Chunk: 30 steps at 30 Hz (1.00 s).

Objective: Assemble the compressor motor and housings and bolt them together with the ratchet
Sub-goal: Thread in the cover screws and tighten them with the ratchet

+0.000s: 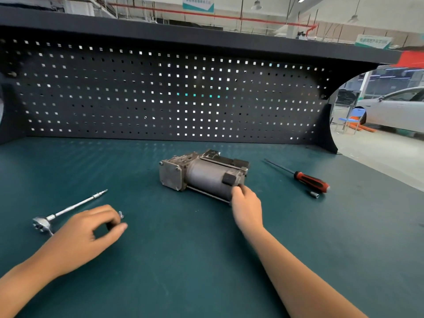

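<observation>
The grey compressor (pixel 202 173) lies on its side in the middle of the green bench mat, its square end plate facing left. My right hand (pixel 246 204) touches its near right end, fingers on the housing by a long through bolt. My left hand (pixel 91 230) hovers at the near left, thumb and fingers pinched around a small bolt (pixel 121 214). The chrome ratchet (pixel 66 212) with a long extension lies on the mat just behind my left hand, its head at the left.
A red and black screwdriver (pixel 305 179) lies at the right, with a small socket (pixel 313 194) in front of it. A dark pegboard (pixel 160 92) closes off the back of the bench. The mat's right edge drops to the workshop floor.
</observation>
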Each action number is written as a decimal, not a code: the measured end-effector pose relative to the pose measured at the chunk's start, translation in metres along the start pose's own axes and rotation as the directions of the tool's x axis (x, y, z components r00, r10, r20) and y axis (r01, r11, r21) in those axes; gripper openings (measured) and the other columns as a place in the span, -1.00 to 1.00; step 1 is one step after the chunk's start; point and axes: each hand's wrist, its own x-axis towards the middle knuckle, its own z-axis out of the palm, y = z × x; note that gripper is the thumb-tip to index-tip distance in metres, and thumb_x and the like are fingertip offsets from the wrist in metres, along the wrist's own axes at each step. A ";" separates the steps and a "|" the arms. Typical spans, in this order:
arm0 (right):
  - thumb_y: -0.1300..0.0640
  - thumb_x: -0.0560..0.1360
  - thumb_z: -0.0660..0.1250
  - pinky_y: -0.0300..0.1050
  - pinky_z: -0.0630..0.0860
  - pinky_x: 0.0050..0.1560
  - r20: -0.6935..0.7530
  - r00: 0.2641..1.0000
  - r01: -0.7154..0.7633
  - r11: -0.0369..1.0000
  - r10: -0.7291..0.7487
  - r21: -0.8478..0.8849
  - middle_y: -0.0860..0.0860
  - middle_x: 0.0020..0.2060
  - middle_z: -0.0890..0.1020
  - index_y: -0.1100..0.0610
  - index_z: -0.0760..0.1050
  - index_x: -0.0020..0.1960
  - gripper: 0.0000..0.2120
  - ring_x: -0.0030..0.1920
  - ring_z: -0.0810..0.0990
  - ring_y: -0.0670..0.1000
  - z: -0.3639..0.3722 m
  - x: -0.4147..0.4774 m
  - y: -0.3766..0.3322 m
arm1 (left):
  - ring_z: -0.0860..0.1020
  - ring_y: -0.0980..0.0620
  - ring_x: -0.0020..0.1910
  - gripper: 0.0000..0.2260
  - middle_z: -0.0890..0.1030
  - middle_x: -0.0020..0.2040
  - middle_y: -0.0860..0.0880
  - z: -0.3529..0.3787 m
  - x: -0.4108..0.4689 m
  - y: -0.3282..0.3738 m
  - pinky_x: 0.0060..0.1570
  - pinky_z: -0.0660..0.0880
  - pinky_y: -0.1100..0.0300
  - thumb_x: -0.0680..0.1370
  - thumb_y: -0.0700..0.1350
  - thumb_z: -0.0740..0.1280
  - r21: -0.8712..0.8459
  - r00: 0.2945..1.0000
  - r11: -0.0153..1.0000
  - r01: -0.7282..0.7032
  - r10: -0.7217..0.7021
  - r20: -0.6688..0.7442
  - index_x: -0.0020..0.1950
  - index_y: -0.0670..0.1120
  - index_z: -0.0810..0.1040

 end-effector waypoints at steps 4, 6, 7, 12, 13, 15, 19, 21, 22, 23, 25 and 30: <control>0.15 0.55 0.03 -0.11 0.30 0.09 0.178 0.984 -0.006 0.998 -0.004 0.056 0.11 0.29 0.46 0.13 0.37 0.33 -0.62 0.20 0.41 0.12 0.022 -0.033 -0.012 | 0.50 0.08 -0.33 -0.74 0.56 -0.34 0.05 0.004 0.001 0.006 -0.26 0.37 0.32 0.50 -0.17 0.38 -0.126 0.970 0.972 0.200 -0.214 -0.110 -0.38 0.01 0.50; 0.14 0.55 0.04 -0.17 0.18 0.25 0.298 0.955 -0.056 0.989 0.013 0.136 0.05 0.48 0.23 0.10 0.27 0.44 -0.54 0.43 0.23 0.05 0.033 -0.045 -0.021 | 0.53 -0.02 -0.33 -0.74 0.58 -0.36 -0.03 0.010 0.010 0.013 -0.21 0.41 0.20 0.52 -0.19 0.34 -0.248 0.923 0.913 0.324 -0.362 -0.129 -0.38 -0.05 0.53; 0.12 0.54 0.07 -0.19 0.15 0.22 0.376 0.926 -0.089 0.981 0.018 0.174 0.02 0.50 0.17 0.08 0.33 0.40 -0.57 0.46 0.17 0.02 0.037 -0.051 -0.026 | 0.54 -0.05 -0.32 -0.74 0.59 -0.36 -0.04 0.014 0.018 0.018 -0.19 0.43 0.15 0.54 -0.19 0.31 -0.340 0.887 0.863 0.374 -0.440 -0.139 -0.36 -0.07 0.54; 0.16 0.48 0.20 -0.30 0.40 -0.20 0.497 0.866 -0.116 0.947 -0.050 0.298 0.09 -0.14 0.70 0.10 0.58 -0.25 -0.79 -0.16 0.62 -0.05 0.033 -0.049 -0.034 | 0.53 0.07 -0.28 -0.81 0.58 -0.16 -0.06 0.041 0.066 0.046 -0.34 0.43 0.21 0.60 -0.04 0.19 -0.656 0.656 0.441 0.612 -0.746 0.111 -0.17 -0.05 0.46; 0.21 0.49 0.21 -0.32 0.41 -0.26 0.379 0.923 -0.080 0.927 -0.070 0.367 0.06 -0.25 0.70 0.10 0.58 -0.29 -0.77 -0.23 0.63 -0.06 0.026 -0.039 -0.033 | 0.53 0.05 -0.29 -0.81 0.58 -0.16 -0.05 0.045 0.073 0.051 -0.36 0.45 0.21 0.60 0.04 0.18 -0.601 0.645 0.435 0.671 -0.743 0.182 -0.14 -0.03 0.43; 0.21 0.49 0.25 -0.27 0.41 -0.21 0.075 0.994 0.047 0.929 -0.080 0.368 -0.02 -0.24 0.66 0.09 0.59 -0.21 -0.83 -0.13 0.61 -0.02 0.012 -0.014 -0.030 | 0.53 0.03 -0.34 -0.75 0.59 -0.20 -0.07 0.051 0.084 0.057 -0.41 0.47 0.23 0.58 0.15 0.15 -0.522 0.629 0.438 0.732 -0.729 0.271 -0.12 -0.01 0.39; -0.01 0.54 0.24 -0.22 0.32 0.12 0.099 0.994 0.015 0.972 -0.039 0.233 -0.03 0.21 0.53 0.12 0.46 0.29 -0.63 0.23 0.46 -0.02 0.012 0.028 -0.024 | 0.45 0.03 -0.48 -0.65 0.49 -0.33 -0.08 0.064 0.100 0.067 -0.55 0.40 0.28 0.55 0.19 0.18 -0.486 0.644 0.489 0.724 -0.732 0.224 -0.15 -0.09 0.36; -0.11 0.53 0.22 -0.17 0.32 0.18 0.222 0.975 -0.044 0.983 0.004 0.176 -0.02 0.29 0.48 0.11 0.41 0.35 -0.53 0.25 0.43 -0.01 0.022 0.039 -0.023 | 0.43 0.03 -0.49 -0.66 0.47 -0.36 -0.06 0.069 0.101 0.066 -0.55 0.35 0.27 0.53 0.17 0.20 -0.434 0.687 0.584 0.686 -0.715 0.125 -0.17 -0.11 0.37; -0.13 0.53 0.23 -0.18 0.32 0.14 0.236 0.972 -0.041 0.990 0.007 0.139 -0.01 0.27 0.49 0.11 0.41 0.34 -0.52 0.22 0.45 0.00 0.026 0.042 -0.022 | 0.42 0.05 -0.50 -0.67 0.47 -0.38 -0.05 0.070 0.099 0.065 -0.55 0.34 0.27 0.53 0.15 0.22 -0.432 0.702 0.607 0.667 -0.706 0.092 -0.19 -0.12 0.38; -0.13 0.52 0.24 -0.19 0.32 0.10 0.211 0.977 -0.013 0.995 -0.008 0.101 0.01 0.24 0.52 0.11 0.42 0.34 -0.52 0.20 0.46 0.01 0.031 0.045 -0.019 | 0.42 0.07 -0.52 -0.68 0.48 -0.40 -0.04 0.071 0.099 0.065 -0.55 0.34 0.27 0.53 0.13 0.23 -0.442 0.711 0.616 0.652 -0.700 0.073 -0.19 -0.13 0.39; -0.12 0.51 0.26 -0.19 0.38 0.06 0.132 0.990 0.036 0.998 -0.043 0.056 -0.01 0.12 0.59 0.11 0.46 0.31 -0.54 0.11 0.51 0.01 0.033 0.044 -0.015 | 0.42 0.07 -0.52 -0.67 0.48 -0.42 -0.03 0.073 0.100 0.065 -0.53 0.34 0.25 0.52 0.13 0.24 -0.442 0.721 0.632 0.636 -0.691 0.050 -0.21 -0.13 0.39; -0.22 0.44 0.29 -0.18 0.46 -0.01 0.100 0.990 0.103 0.995 -0.103 0.010 -0.12 -0.06 0.63 0.06 0.55 0.21 -0.53 0.06 0.57 -0.02 0.029 0.020 -0.007 | 0.43 0.08 -0.36 -0.68 0.48 -0.34 -0.02 0.064 0.095 0.057 -0.43 0.27 0.19 0.51 0.10 0.29 -0.204 0.757 0.758 0.619 -0.645 -0.103 -0.26 -0.13 0.41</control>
